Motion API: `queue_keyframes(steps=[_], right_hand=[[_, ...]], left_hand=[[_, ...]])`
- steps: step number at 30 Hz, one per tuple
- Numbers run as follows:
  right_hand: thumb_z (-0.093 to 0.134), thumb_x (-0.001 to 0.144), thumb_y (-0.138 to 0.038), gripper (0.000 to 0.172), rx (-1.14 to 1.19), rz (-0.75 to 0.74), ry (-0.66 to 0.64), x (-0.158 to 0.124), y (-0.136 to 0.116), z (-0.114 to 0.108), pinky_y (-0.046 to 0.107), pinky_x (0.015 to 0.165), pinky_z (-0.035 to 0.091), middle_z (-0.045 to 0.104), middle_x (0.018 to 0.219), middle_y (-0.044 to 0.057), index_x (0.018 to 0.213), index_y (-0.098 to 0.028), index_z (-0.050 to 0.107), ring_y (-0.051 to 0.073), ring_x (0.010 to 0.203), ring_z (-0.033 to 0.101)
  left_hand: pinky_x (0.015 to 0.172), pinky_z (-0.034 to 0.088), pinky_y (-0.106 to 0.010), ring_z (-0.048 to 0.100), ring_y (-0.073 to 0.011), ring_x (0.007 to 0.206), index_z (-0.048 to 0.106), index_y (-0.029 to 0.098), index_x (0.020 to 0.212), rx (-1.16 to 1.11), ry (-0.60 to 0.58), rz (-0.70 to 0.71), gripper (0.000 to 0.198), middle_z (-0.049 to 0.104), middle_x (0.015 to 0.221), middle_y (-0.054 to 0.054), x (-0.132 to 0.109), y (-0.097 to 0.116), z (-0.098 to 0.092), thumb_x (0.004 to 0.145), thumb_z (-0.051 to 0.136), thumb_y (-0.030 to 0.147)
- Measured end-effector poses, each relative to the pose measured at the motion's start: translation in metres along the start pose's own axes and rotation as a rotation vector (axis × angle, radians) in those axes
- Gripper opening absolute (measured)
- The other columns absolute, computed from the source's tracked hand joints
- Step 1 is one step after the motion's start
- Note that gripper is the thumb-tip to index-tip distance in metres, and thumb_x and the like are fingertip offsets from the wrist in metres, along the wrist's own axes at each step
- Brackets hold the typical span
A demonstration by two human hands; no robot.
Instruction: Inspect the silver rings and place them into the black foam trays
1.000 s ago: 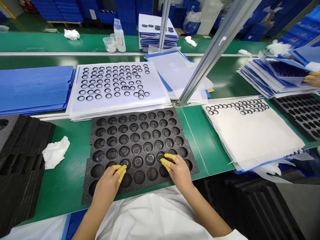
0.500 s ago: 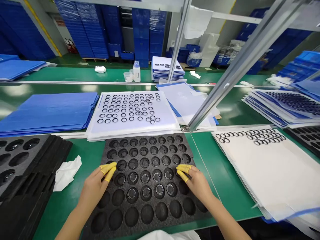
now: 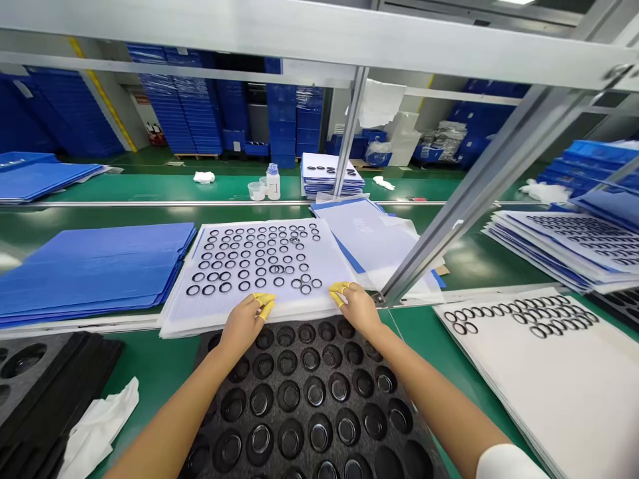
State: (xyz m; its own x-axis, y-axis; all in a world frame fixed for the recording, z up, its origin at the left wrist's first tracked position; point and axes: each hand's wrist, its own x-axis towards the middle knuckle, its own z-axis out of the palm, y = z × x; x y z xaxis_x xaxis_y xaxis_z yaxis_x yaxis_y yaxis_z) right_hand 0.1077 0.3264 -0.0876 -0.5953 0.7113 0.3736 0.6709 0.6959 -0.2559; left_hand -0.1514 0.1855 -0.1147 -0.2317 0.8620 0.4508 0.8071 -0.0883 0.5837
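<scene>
Head view: your left hand (image 3: pixel 243 326) and right hand (image 3: pixel 358 309) sit on the near edge of the white sheet stack (image 3: pixel 210 313), which runs left to right, with the black rings (image 3: pixel 254 259) just beyond and your right hand slightly closer; your fingers (image 3: pixel 266 308) are bent, but you cannot tell whether they are clamped on the sheets.

Two hands (image 3: pixel 243 324), four yellow finger cots (image 3: pixel 264 307), one plastic bottle (image 3: pixel 273 184), one plastic cup (image 3: pixel 256 191), four white wipes (image 3: pixel 97 429)

The head-worn camera looks forward and down from behind the left hand (image 3: pixel 243 324) and right hand (image 3: pixel 357 309), close above the black foam tray (image 3: pixel 299 392) below them. It takes in the white sheet of rings (image 3: pixel 294 307) just ahead of the hands and the stacked blue crates (image 3: pixel 174 100) far beyond them.
</scene>
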Motion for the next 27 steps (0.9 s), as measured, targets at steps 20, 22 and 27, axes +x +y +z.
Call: queue_keyframes(steps=[20, 22, 27], right_hand=[[0.054, 0.102, -0.025, 0.034, -0.017, -0.050, 0.081, -0.010, 0.029, 0.037, 0.049, 0.109, 0.055, 0.070, 0.133, 0.013, 0.129, -0.017, 0.071, 0.031, 0.131, 0.061], [0.055, 0.102, -0.025, 0.034, -0.022, -0.046, 0.082, -0.012, 0.028, 0.038, 0.049, 0.110, 0.055, 0.070, 0.133, 0.013, 0.130, -0.018, 0.071, 0.030, 0.132, 0.061], [0.056, 0.101, -0.024, 0.034, -0.029, -0.026, 0.064, -0.016, 0.026, 0.039, 0.047, 0.111, 0.054, 0.068, 0.135, 0.011, 0.132, -0.019, 0.070, 0.029, 0.133, 0.060]], left_hand=[[0.094, 0.058, -0.047, 0.066, -0.0244, 0.111, 0.062, 0.019, 0.127, 0.245, -0.131, -0.158, 0.034, 0.064, 0.132, -0.011, 0.178, -0.012, 0.073, 0.098, 0.063, 0.035], [0.094, 0.057, -0.047, 0.066, -0.0247, 0.112, 0.062, 0.020, 0.128, 0.244, -0.114, -0.163, 0.035, 0.063, 0.133, -0.011, 0.191, -0.011, 0.084, 0.098, 0.063, 0.036], [0.093, 0.058, -0.046, 0.066, -0.0241, 0.110, 0.062, 0.020, 0.127, 0.206, -0.060, -0.145, 0.034, 0.064, 0.131, -0.011, 0.200, -0.014, 0.096, 0.098, 0.063, 0.035]])
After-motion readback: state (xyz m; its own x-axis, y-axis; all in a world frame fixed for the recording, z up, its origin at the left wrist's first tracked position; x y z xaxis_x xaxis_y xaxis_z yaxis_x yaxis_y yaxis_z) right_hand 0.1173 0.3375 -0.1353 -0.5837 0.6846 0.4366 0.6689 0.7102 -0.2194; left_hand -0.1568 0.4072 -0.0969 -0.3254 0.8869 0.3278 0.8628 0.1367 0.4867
